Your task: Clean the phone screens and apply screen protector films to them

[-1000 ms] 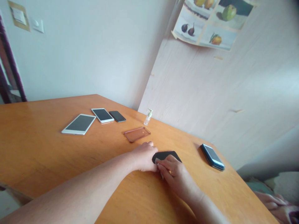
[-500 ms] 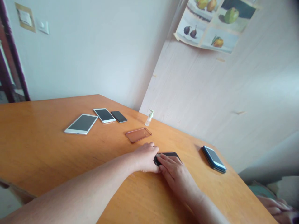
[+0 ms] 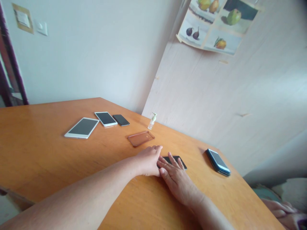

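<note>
A black smartphone [image 3: 176, 158] lies flat on the wooden table in front of me, partly covered by both hands. My left hand [image 3: 149, 161] is closed around its left end, with the fingertips mostly hidden. Across the phone's face rests my right hand [image 3: 177, 180], fingers stretched and spread apart. Just beyond my left hand is a see-through brownish phone case [image 3: 141, 138]. Behind that case stands a small clear pump bottle [image 3: 152, 122] with a pale green top.
Two white tablets [image 3: 82, 127] [image 3: 105, 118] and another dark phone [image 3: 121, 120] lie at the back left of the table [image 3: 107, 143]. On the right is a stack of phones [image 3: 218, 162]. At lower right, part of another person's hand [image 3: 279, 209] shows beyond the table edge.
My right hand's fingers have spread out and reach farther across the phone; before, they were together near its left end. My left hand stays at that end.
</note>
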Demonstrator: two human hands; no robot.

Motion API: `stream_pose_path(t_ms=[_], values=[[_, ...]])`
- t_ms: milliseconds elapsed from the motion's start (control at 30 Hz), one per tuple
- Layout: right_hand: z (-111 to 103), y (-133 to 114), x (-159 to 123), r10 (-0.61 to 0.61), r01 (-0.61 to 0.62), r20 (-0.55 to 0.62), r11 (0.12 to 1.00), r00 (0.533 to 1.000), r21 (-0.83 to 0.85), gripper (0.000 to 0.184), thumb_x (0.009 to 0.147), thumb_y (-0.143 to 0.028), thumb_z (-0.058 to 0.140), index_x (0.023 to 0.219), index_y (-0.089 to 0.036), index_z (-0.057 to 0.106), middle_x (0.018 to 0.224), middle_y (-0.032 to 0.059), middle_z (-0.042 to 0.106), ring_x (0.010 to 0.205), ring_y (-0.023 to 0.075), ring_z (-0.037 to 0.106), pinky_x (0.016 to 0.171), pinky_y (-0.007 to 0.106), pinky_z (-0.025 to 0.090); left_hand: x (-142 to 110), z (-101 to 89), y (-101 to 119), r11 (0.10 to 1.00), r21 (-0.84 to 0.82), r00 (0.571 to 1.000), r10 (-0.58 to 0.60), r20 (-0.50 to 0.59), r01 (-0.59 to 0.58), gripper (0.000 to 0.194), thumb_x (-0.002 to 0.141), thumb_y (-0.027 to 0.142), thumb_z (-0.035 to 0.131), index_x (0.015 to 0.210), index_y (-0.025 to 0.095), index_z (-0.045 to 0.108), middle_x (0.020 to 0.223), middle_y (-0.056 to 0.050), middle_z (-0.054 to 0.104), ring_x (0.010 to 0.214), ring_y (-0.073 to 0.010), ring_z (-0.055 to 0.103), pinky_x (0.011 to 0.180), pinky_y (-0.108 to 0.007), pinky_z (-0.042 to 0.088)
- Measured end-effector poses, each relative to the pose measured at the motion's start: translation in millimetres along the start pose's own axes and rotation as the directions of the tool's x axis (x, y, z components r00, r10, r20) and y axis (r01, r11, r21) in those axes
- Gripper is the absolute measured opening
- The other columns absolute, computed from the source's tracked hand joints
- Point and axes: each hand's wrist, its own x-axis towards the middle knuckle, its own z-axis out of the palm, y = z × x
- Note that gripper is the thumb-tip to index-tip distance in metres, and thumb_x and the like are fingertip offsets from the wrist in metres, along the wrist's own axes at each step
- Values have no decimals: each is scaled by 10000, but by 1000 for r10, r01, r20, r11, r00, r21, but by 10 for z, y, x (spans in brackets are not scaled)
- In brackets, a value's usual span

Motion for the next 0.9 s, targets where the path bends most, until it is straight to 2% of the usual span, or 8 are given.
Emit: stream_pose_path(t_ms=[133, 300, 467, 567, 667, 767, 833, 900], values=[[1, 209, 57, 152, -153, -30, 988, 988, -31, 527, 996, -531, 208, 1463, -350, 375, 1537, -4, 348, 1473, 295, 92, 1127, 666, 31, 2, 1, -2, 1000, -2, 1000, -14, 1, 14, 957, 590, 511, 720, 1393, 166, 330, 1357, -162, 538, 1229, -324, 531, 964, -359, 457], [23, 578, 47, 398, -411, -133, 906, 908, -100, 556, 996, -516, 202, 1460, -276, 391, 1536, 53, 347, 1467, 305, 128, 1097, 709, 56, 17, 6, -4, 1000, 10, 1000, -26, 16, 26, 1017, 541, 532, 770, 1396, 198, 331, 1407, -150, 495, 1275, -323, 489, 1016, -370, 415], [33, 257, -26, 132, -132, -17, 991, 991, -7, 550, 999, -512, 211, 1482, -290, 350, 1554, 48, 307, 1470, 257, 138, 1148, 621, 29, 26, 33, -28, 1000, -4, 1000, 10, -14, -11, 926, 571, 499, 733, 1364, 176, 381, 1367, -160, 529, 1234, -330, 522, 995, -376, 437], [42, 123, -13, 23, -24, 22, 999, 999, 48, 544, 998, -526, 206, 1483, -319, 339, 1562, 30, 291, 1472, 252, 128, 1150, 615, 21, 24, 45, -41, 1000, -8, 999, 22, -37, -22, 915, 600, 485, 706, 1384, 161, 364, 1365, -161, 529, 1239, -328, 517, 1006, -374, 433], [54, 299, 44, 193, -193, -41, 981, 980, 5, 552, 998, -522, 196, 1476, -299, 356, 1554, 32, 310, 1472, 268, 121, 1129, 657, 10, 21, 35, -37, 1000, -10, 1000, 5, -22, -5, 954, 573, 521, 732, 1383, 171, 368, 1356, -154, 536, 1229, -323, 524, 995, -366, 440], [59, 575, 70, 388, -396, -120, 917, 914, -47, 561, 999, -504, 194, 1474, -258, 364, 1542, 54, 334, 1470, 289, 128, 1103, 699, 29, 21, 10, -21, 1000, -5, 1000, -8, 8, 8, 990, 534, 539, 763, 1376, 192, 377, 1365, -143, 531, 1231, -322, 520, 993, -364, 438], [57, 628, 51, 413, -424, -133, 903, 901, -67, 566, 998, -494, 204, 1473, -233, 369, 1538, 73, 337, 1469, 292, 132, 1104, 699, 41, 22, 0, -15, 1000, -1, 1000, -10, 11, 10, 998, 528, 541, 767, 1378, 194, 375, 1360, -141, 534, 1229, -320, 520, 994, -364, 436], [50, 519, 11, 345, -352, -105, 933, 933, -69, 562, 999, -485, 212, 1472, -226, 373, 1543, 78, 327, 1469, 277, 135, 1126, 666, 40, 24, 2, -18, 1000, 2, 1000, -6, 5, 6, 979, 532, 535, 764, 1366, 185, 389, 1339, -145, 547, 1213, -320, 532, 987, -362, 441]])
